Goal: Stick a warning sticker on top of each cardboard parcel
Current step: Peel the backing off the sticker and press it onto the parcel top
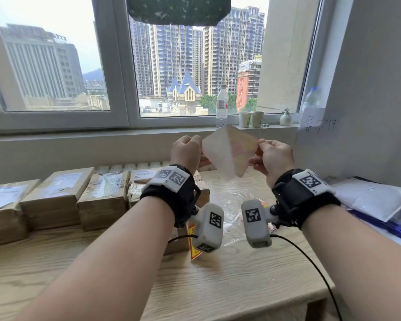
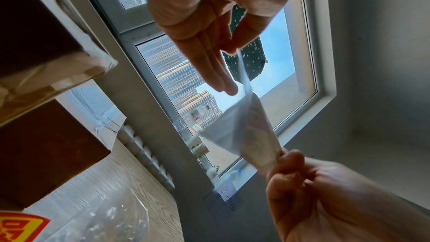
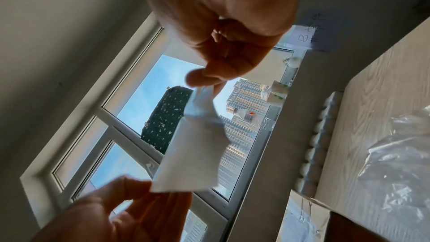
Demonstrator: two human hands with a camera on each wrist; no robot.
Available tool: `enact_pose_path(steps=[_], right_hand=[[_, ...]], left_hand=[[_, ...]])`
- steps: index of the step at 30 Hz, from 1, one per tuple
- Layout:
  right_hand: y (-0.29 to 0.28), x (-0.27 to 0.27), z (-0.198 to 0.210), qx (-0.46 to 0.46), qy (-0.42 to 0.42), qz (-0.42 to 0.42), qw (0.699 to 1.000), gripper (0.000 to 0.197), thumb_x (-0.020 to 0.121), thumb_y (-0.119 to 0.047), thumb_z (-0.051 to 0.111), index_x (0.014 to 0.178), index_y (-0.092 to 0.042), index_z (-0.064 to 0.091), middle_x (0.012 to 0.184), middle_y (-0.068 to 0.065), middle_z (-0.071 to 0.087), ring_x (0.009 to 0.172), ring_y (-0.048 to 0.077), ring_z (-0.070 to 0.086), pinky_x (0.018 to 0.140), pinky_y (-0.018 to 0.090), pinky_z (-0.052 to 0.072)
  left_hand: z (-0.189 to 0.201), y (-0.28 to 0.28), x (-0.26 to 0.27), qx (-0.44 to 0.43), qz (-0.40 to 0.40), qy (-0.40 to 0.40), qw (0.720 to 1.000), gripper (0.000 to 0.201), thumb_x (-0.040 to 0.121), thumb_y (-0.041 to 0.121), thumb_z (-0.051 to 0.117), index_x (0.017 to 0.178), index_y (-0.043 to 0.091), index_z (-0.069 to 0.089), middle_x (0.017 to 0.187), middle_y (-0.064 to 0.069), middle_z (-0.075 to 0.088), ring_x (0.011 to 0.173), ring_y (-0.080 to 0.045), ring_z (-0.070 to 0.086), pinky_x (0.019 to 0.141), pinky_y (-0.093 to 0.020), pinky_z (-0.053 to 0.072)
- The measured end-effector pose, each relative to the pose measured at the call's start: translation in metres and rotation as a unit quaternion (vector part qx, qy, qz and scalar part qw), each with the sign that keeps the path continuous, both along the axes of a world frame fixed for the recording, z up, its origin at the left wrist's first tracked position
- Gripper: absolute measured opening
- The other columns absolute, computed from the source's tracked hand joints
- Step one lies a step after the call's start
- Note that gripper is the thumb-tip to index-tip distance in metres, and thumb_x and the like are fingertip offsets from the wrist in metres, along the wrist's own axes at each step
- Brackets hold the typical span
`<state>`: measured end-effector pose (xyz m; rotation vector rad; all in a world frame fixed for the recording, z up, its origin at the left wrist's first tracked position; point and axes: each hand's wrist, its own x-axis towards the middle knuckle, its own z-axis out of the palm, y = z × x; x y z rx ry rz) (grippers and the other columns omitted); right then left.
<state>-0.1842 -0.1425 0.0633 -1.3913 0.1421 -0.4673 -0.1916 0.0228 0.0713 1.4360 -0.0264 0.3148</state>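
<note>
A warning sticker and its white backing sheet are held up in the air between both hands, above the far part of the wooden table and in front of the window sill. The left hand is closed at the thumb and forefinger on the left corner of the backing sheet; in the left wrist view the other fingers are seen stretched out straight and lying together. The right hand is pinched on the right corner of the sticker, its remaining fingers curled into the palm. The two layers are spread apart at the right side — the yellow and red print is seen faintly through the sticker, blurred.

A row of cardboard parcels is set along the left and far side of the table, side by side and touching, each with a paper label and clear tape on top. A further parcel is largely hidden under the left forearm, and a red and yellow sticker is seen at its near edge. A clear plastic bag is laid on the table under the wrists. On the sill a water bottle, two paper cups and a small white vase are stood — well apart from the hands.
</note>
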Motion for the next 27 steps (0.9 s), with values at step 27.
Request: enact_pose_path(steps=[27], right_hand=[[0.107,-0.002,0.002,-0.038,-0.054,0.025,0.997,0.021,0.102,-0.016,0.038,0.104,-0.007,0.056,0.078,0.009,0.067,0.05,0.023,0.067,0.056,0.036,0.06]], left_hand=[[-0.076,0.22,-0.026,-0.195,0.266,0.091,0.94,0.039,0.093,0.015,0.033,0.12,-0.002,0.053,0.101,-0.022,0.068,0.072,-0.03,0.07,0.045,-0.031,0.056]])
